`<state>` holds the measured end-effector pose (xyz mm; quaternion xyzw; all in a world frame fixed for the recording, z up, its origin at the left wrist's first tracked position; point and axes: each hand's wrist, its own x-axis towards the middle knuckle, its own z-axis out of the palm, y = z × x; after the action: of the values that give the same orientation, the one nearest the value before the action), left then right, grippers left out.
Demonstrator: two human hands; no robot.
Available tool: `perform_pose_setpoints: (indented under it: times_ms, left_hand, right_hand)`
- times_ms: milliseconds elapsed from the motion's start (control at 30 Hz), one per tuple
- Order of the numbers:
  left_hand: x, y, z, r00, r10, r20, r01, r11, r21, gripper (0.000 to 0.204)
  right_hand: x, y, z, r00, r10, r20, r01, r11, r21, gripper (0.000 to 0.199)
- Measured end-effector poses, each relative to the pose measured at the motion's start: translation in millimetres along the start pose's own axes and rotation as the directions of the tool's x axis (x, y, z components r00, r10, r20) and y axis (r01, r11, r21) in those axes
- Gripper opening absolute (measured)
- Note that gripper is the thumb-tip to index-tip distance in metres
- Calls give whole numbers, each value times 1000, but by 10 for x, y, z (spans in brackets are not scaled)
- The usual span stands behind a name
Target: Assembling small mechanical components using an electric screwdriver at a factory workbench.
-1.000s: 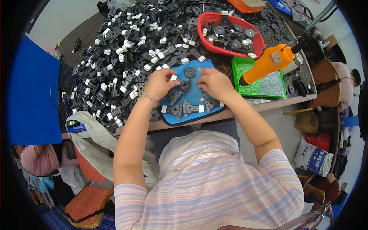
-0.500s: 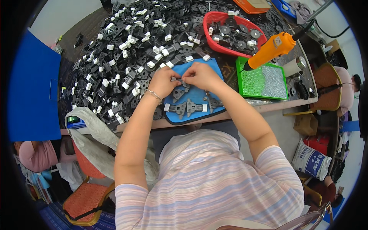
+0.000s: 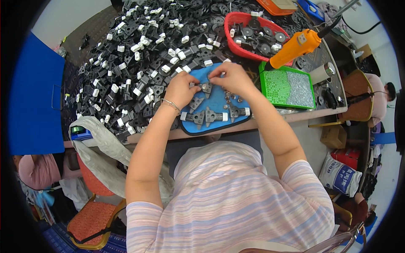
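Note:
My left hand [image 3: 180,89], a bracelet at its wrist, has thumb and forefinger closed at the left side of a black plastic bracket [image 3: 206,88] with a small metal piece on top. Just above and to the right of that bracket, my right hand [image 3: 234,79] is pinched; a dark bit shows at its fingertips, too small to name. Both hands are over a blue mat [image 3: 216,100]. Below them lie a loose black bracket [image 3: 195,103] and a row of black brackets with white ends [image 3: 214,117]. Small metal pieces [image 3: 228,98] are scattered under my right wrist.
A large heap of black and white plastic parts [image 3: 139,63] covers the table's left and back. A red basket [image 3: 240,51] holds black wheels. An orange electric screwdriver [image 3: 295,48] hangs over a green tray [image 3: 288,104] of small metal pins. A metal flask [image 3: 322,72] stands beside it.
My right hand has moved up and to the right, off the bracket, uncovering it and the small metal pieces. My left hand has stayed nearly in place.

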<state>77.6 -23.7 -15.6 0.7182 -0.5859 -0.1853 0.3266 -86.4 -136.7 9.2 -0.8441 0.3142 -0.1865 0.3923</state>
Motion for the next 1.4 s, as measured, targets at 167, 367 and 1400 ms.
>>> perform_pose_setpoints:
  times_ms: [167,367,1400]
  left_hand:
    - [-34,95,-32,995,-92,28,93,995,-40,23]
    - [-271,106,-145,973,51,-224,-68,996,-65,22]
    - [-1012,11,85,831,218,-512,-98,963,252,10]
  right_hand:
    - [-181,-91,-315,936,236,261,-147,936,-320,14]
    - [-354,-19,-276,943,46,330,106,897,-430,13]
    - [75,-398,364,928,5,373,82,973,-217,25]
